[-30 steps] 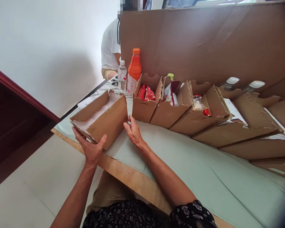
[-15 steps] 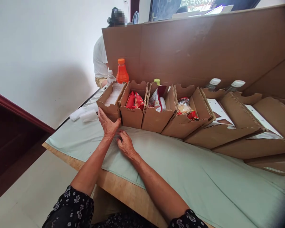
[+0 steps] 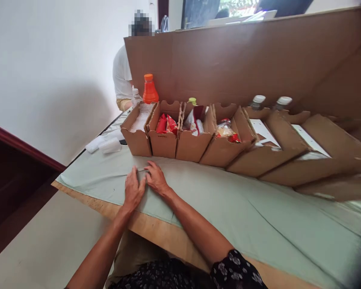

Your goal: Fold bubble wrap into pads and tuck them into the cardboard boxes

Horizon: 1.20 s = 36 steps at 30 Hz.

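My left hand (image 3: 134, 188) rests on the pale green cloth (image 3: 198, 200), fingers stretched out and holding nothing. Beside it my right hand (image 3: 157, 178) lies with its fingers apart and lightly bent, empty too. Just beyond both hands stands a row of open cardboard bins. The leftmost bin (image 3: 140, 144) holds bubble wrap (image 3: 142, 118). Red packets (image 3: 167, 124) sit in the second bin (image 3: 164, 145). A white and dark red packet (image 3: 192, 121) shows in the third bin (image 3: 191, 147), and shiny packaging (image 3: 227, 130) in the fourth.
White folded pieces (image 3: 110, 145) lie left of the bins. Behind the row stand an orange bottle (image 3: 150, 91), a clear bottle (image 3: 136, 97) and white-capped bottles (image 3: 258, 101). A tall cardboard panel (image 3: 228, 60) closes off the back; a person (image 3: 122, 72) sits behind it.
My left hand has let go of the leftmost bin and drawn back onto the cloth next to my right hand. My right hand has barely moved. The view has shifted slightly.
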### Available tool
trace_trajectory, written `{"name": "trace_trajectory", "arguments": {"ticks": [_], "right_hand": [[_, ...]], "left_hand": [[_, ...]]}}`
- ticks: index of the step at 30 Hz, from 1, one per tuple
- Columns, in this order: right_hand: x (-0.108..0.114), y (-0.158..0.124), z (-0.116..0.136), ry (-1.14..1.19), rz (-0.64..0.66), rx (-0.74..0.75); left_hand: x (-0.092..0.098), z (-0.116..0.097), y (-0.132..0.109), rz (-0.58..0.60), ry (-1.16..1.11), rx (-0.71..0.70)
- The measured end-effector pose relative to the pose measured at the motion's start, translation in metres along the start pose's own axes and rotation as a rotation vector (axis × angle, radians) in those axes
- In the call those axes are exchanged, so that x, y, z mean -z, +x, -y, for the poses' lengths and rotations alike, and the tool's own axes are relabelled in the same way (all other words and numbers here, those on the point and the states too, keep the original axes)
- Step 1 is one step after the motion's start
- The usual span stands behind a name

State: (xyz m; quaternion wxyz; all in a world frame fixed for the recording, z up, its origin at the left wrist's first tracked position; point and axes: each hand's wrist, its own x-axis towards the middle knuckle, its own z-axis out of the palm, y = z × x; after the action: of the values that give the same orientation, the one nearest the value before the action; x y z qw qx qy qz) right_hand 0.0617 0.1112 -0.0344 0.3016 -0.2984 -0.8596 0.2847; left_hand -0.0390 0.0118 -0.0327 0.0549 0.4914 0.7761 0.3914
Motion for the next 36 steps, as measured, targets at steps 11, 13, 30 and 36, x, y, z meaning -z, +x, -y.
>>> {"name": "trace_trajectory", "arguments": {"ticks": [11, 13, 30, 36], "right_hand": [[0.03, -0.141, 0.065, -0.426, 0.081, 0.048], [0.036, -0.18, 0.076, -0.49, 0.058, 0.027], [0.046, -0.235, 0.101, -0.439, 0.023, -0.054], [0.11, -0.267, 0.087, -0.117, 0.02, -0.122]], "left_hand": [[0.038, 0.006, -0.047, 0.277, 0.558, -0.28], [0.043, 0.0, -0.05, 0.302, 0.578, -0.268], [0.057, -0.013, -0.067, 0.359, 0.609, -0.176], [0.061, -0.018, -0.061, 0.405, 0.688, -0.161]]}}
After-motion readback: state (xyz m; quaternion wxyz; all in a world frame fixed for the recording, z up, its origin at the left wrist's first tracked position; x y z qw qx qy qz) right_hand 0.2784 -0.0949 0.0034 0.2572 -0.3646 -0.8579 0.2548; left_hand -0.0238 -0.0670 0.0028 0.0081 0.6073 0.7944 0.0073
